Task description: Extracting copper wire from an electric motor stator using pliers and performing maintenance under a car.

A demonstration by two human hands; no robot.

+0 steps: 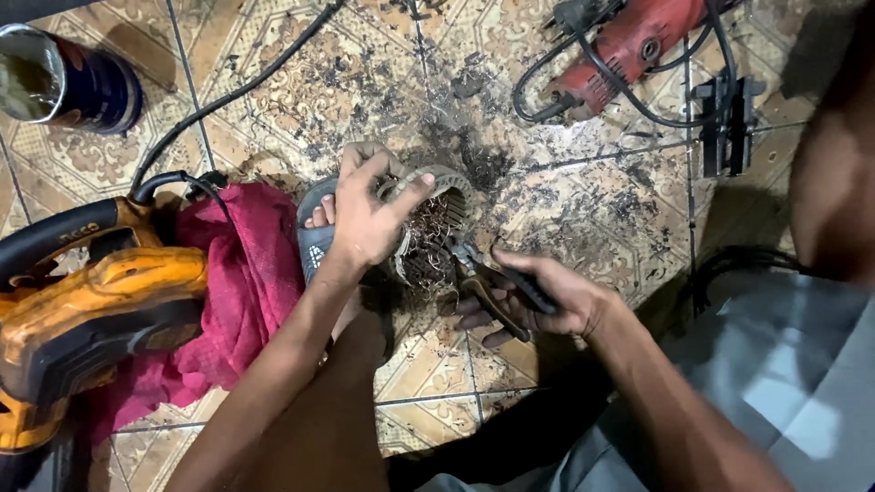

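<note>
A round metal motor stator (pixel 436 223) full of tangled copper wire lies on the tiled floor, braced against my sandalled foot (pixel 318 235). My left hand (pixel 369 214) rests over its left rim, fingers spread across the top. My right hand (pixel 538 301) grips a pair of black-handled pliers (pixel 488 278), whose jaws point into the wire at the stator's lower right side.
A crumpled red cloth (pixel 244 282) and an orange-and-black power tool (pixel 87 310) lie at the left. A tin can (pixel 64 77) stands at top left. A red angle grinder (pixel 629 46) with black cable and a black clamp-like part (pixel 725 118) lie at top right. Metal scraps litter the tiles.
</note>
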